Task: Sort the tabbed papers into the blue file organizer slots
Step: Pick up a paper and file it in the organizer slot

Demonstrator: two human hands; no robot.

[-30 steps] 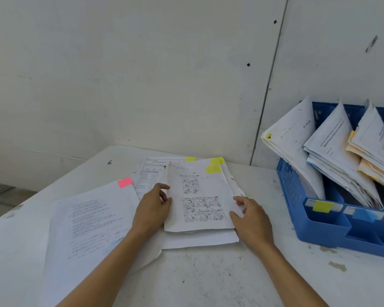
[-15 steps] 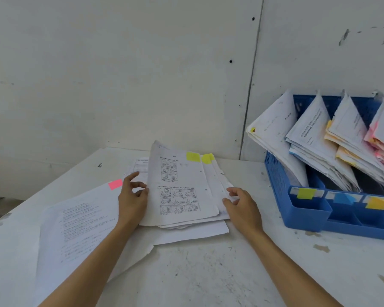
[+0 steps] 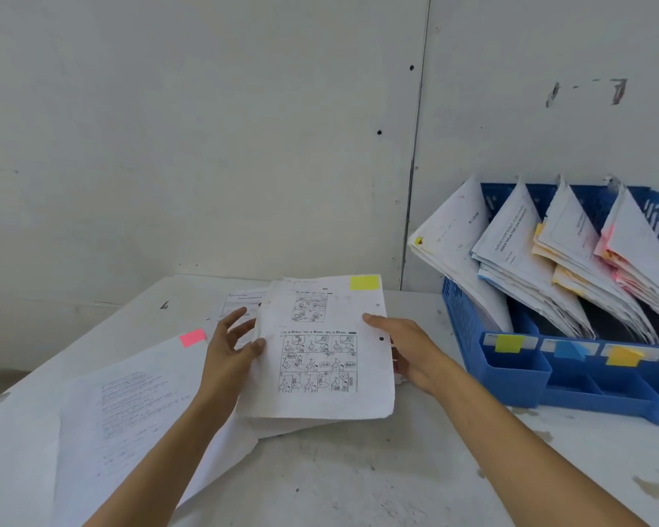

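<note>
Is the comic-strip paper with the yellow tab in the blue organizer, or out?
Out: left hand and right hand hold the paper above the table.

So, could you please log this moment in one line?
comic sheet: yellow-tabbed, raised off pile | left hand: pinches left edge | right hand: grips right edge | blue organizer: part-filled
</note>
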